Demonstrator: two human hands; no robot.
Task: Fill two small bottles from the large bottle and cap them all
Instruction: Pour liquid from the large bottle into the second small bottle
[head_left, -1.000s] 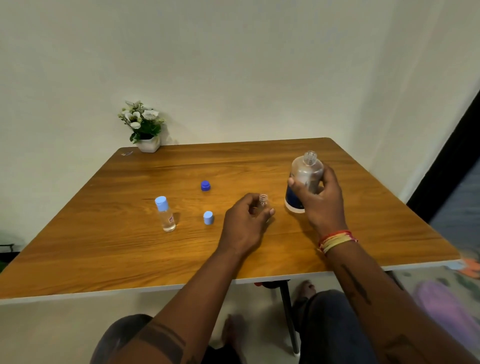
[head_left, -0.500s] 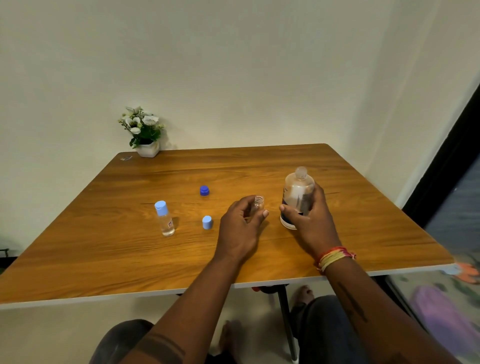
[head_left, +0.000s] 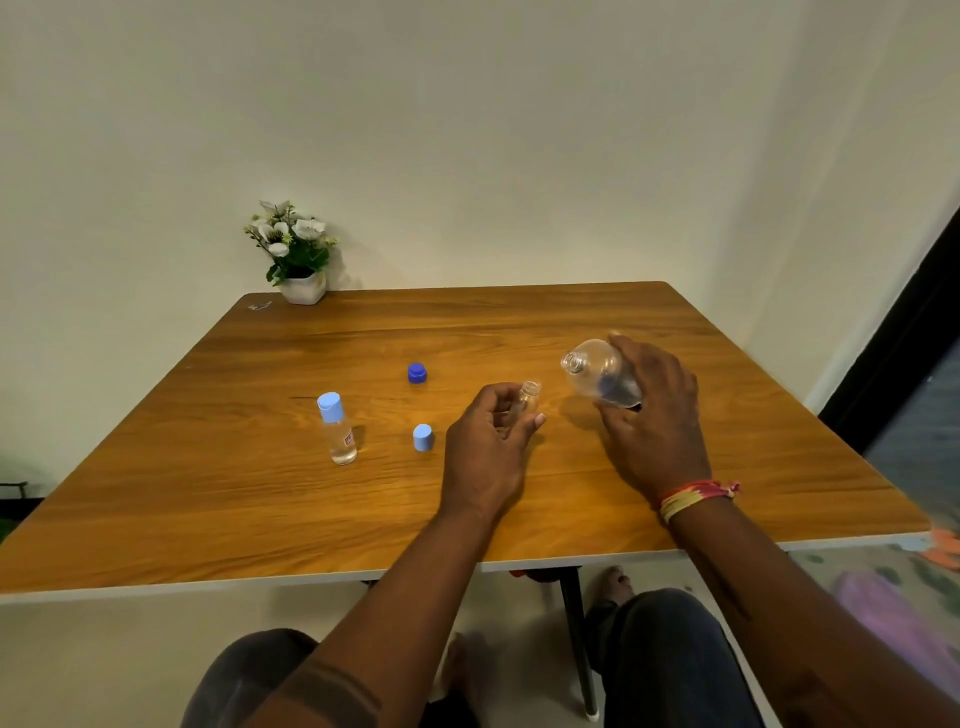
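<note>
Wood-grain table (head_left: 260, 514) carries the left hand (head_left: 485, 462), fingers curled round an uncapped small bottle (head_left: 527, 397), and just beyond it the right hand (head_left: 657, 426) grips the large bottle (head_left: 597, 371), tilted with its open mouth toward the small one. Left of them stand a capped small bottle (head_left: 337, 428) and a light blue cap (head_left: 423, 437); farther back lies a dark blue cap (head_left: 417, 373), and a potted flower plant (head_left: 296, 252) sits at the far corner.

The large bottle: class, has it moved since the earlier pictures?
Yes. The large bottle, held by the right hand, has tipped from upright so its open mouth leans left toward the small bottle in the left hand, judged against the dark blue cap.
</note>
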